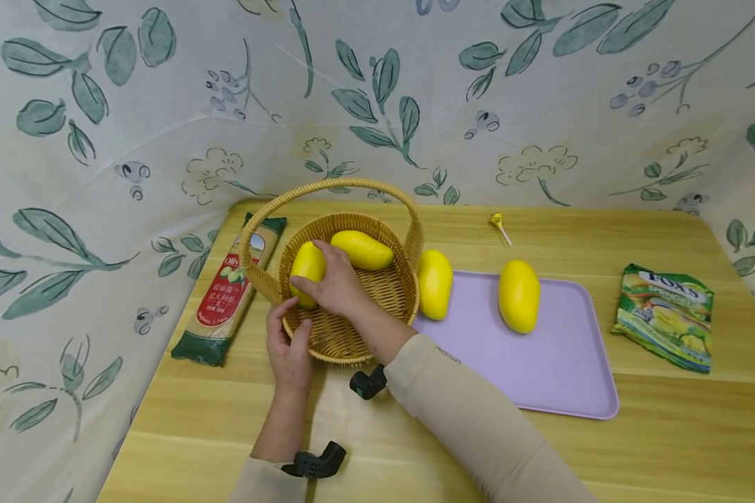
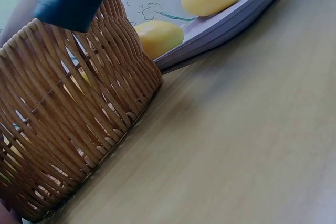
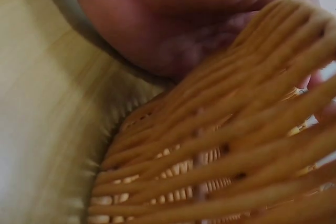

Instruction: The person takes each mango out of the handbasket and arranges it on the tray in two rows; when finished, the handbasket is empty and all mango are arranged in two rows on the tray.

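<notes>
A round wicker basket (image 1: 346,339) with a tall handle stands on the table in the head view. My right hand (image 1: 340,283) reaches inside it and grips a yellow mango (image 1: 307,262) at the left wall, thumb and fingers on its sides. Behind that hand, a second mango (image 1: 361,250) lies in the basket. My left hand (image 1: 291,356) holds the near left rim, its thumb on the inner side. The left wrist view shows the basket's woven wall (image 2: 68,103); in the right wrist view the weave (image 3: 210,129) is blurred below part of a hand.
Right of the basket, one mango (image 1: 435,285) lies at the left edge of a purple tray (image 1: 560,377), another mango (image 1: 519,297) on it. A pasta packet (image 1: 223,293) lies left, a lollipop (image 1: 497,222) behind, a green candy bag (image 1: 663,318) far right.
</notes>
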Tool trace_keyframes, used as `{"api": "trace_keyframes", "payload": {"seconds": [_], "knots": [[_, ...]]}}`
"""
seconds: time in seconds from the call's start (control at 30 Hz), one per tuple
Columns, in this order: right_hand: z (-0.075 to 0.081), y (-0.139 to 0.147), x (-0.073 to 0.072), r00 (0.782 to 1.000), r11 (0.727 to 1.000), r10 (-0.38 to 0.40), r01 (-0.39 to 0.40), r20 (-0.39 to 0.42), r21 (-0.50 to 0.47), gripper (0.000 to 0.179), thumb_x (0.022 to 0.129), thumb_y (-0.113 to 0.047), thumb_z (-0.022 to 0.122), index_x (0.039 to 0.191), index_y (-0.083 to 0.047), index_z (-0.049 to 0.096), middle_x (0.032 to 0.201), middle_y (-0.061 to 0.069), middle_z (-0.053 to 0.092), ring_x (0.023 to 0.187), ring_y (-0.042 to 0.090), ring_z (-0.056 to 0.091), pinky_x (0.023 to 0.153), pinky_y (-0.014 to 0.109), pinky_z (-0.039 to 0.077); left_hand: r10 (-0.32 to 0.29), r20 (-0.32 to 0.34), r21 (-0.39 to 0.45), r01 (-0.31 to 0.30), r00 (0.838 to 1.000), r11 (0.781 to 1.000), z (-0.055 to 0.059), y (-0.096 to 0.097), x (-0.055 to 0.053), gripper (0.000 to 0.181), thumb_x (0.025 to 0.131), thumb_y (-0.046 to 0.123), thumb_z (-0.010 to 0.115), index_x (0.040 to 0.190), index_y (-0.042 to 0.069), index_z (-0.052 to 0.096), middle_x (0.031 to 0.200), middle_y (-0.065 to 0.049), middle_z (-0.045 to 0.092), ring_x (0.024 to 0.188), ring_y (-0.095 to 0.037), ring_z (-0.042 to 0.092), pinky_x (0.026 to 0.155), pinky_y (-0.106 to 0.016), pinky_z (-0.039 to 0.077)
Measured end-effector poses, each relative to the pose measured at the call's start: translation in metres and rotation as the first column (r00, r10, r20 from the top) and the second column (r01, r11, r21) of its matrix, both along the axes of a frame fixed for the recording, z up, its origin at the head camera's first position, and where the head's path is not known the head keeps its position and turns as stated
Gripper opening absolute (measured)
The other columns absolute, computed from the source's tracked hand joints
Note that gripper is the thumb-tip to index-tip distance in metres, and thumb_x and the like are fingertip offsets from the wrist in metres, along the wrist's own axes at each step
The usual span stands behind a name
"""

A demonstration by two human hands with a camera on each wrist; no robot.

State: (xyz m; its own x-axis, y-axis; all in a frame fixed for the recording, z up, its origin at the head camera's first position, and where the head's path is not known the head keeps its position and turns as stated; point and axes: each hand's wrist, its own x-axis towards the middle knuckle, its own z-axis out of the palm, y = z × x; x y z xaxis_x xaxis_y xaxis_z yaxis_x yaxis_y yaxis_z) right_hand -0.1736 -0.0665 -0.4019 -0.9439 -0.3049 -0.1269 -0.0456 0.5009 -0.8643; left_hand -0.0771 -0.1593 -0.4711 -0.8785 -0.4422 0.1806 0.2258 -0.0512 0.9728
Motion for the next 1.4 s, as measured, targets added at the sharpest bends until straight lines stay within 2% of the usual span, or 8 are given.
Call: {"api": "trace_keyframes", "payload": {"seconds": [0.37, 0.63, 1.0, 1.13, 1.4], "knots": [[-0.0063, -0.003, -0.0044, 0.999, 0.998, 0.028, -0.026, -0.02, 0.065, 0.083, 0.094, -0.035, 0.073, 0.161, -0.016, 0.028, 0.167, 0.014, 0.028, 0.149, 0.031, 0.039, 0.118, 0.048, 0.039, 0.003, 0.0, 0.002, -0.003, 1.0, 1.0, 0.0, 0.0005, 0.0003, 0.041, 0.089, -0.005, 0.052, 0.13, -0.009, 0.052, 0.142, -0.016, 0.045, 0.143, -0.022, 0.036, 0.12, -0.034, 0.024], [-0.0059, -0.0041, -0.0047, 0.999, 0.994, 0.035, -0.034, -0.001, 0.104, 0.081, 0.096, -0.034, 0.071, 0.161, -0.015, 0.028, 0.163, 0.013, 0.037, 0.144, 0.03, 0.045, 0.116, 0.046, 0.042, 0.003, 0.001, 0.0, -0.003, 1.0, 1.0, 0.0006, 0.0007, 0.0006, 0.041, 0.089, -0.005, 0.052, 0.13, -0.007, 0.052, 0.142, -0.016, 0.045, 0.142, -0.02, 0.037, 0.119, -0.032, 0.026], [-0.0045, -0.0049, -0.0035, 0.999, 0.988, 0.029, -0.023, -0.036, 0.153, 0.082, 0.093, -0.031, 0.075, 0.16, -0.015, 0.03, 0.158, 0.014, 0.042, 0.139, 0.029, 0.046, 0.108, 0.044, 0.048, 0.005, 0.0, 0.004, -0.005, 1.0, 1.0, -0.0002, 0.0003, 0.0001, 0.04, 0.089, -0.006, 0.052, 0.129, -0.005, 0.054, 0.14, -0.011, 0.046, 0.144, -0.019, 0.035, 0.121, -0.035, 0.022], [-0.0039, -0.0045, -0.0038, 0.999, 0.99, 0.023, -0.017, -0.039, 0.138, 0.083, 0.092, -0.029, 0.076, 0.16, -0.016, 0.03, 0.158, 0.016, 0.04, 0.138, 0.029, 0.046, 0.108, 0.044, 0.049, 0.003, -0.003, 0.004, -0.003, 1.0, 1.0, 0.0001, 0.0004, -0.0005, 0.04, 0.089, -0.007, 0.053, 0.129, -0.007, 0.053, 0.139, -0.011, 0.047, 0.143, -0.018, 0.036, 0.121, -0.035, 0.022], [0.002, -0.0005, 0.0001, 0.999, 0.998, -0.045, 0.045, -0.016, 0.041, 0.09, 0.088, -0.027, 0.079, 0.161, -0.021, 0.028, 0.152, 0.021, 0.036, 0.123, 0.033, 0.057, 0.102, 0.048, 0.052, 0.006, -0.006, 0.015, -0.006, 1.0, 1.0, 0.0007, 0.001, 0.0, 0.041, 0.089, -0.007, 0.052, 0.129, -0.011, 0.051, 0.142, -0.016, 0.045, 0.144, -0.02, 0.034, 0.121, -0.037, 0.02]]}}
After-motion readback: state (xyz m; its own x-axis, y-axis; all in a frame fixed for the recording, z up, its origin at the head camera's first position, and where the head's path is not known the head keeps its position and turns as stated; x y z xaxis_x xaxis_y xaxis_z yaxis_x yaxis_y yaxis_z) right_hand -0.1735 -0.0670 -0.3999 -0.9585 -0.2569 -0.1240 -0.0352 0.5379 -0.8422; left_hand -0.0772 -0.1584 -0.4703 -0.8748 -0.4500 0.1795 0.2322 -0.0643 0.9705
